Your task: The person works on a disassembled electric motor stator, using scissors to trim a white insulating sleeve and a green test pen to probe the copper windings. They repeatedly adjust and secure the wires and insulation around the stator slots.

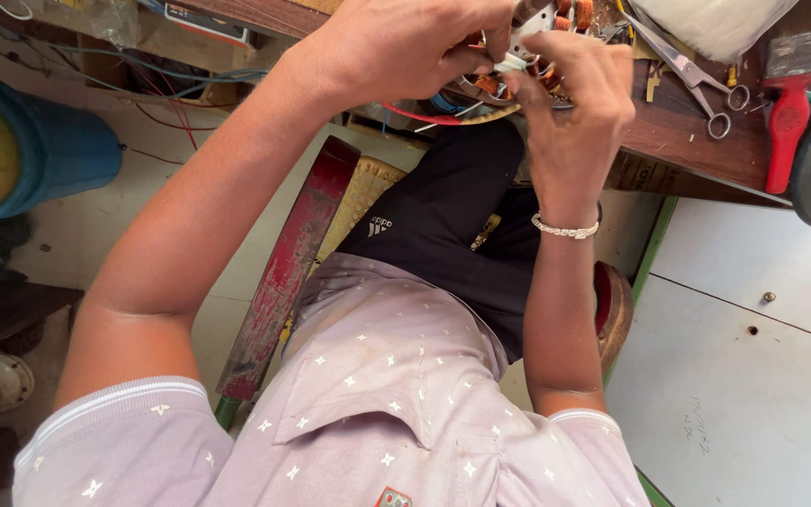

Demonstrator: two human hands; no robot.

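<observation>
At bench edge | wooden workbench (687, 141) | copper-wound motor stator (556, 19) at its near edge, mostly hidden | left hand (405, 47) clenched on stator | right hand (579, 94) pinching white wire sleeve (511, 64) | scissors (696, 80) right | red brush (790, 113)

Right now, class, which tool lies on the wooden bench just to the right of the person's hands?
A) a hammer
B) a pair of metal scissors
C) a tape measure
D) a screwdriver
B: a pair of metal scissors lies on the wooden bench, between the right hand and a red-handled brush; none of the other tools shows there.
</observation>
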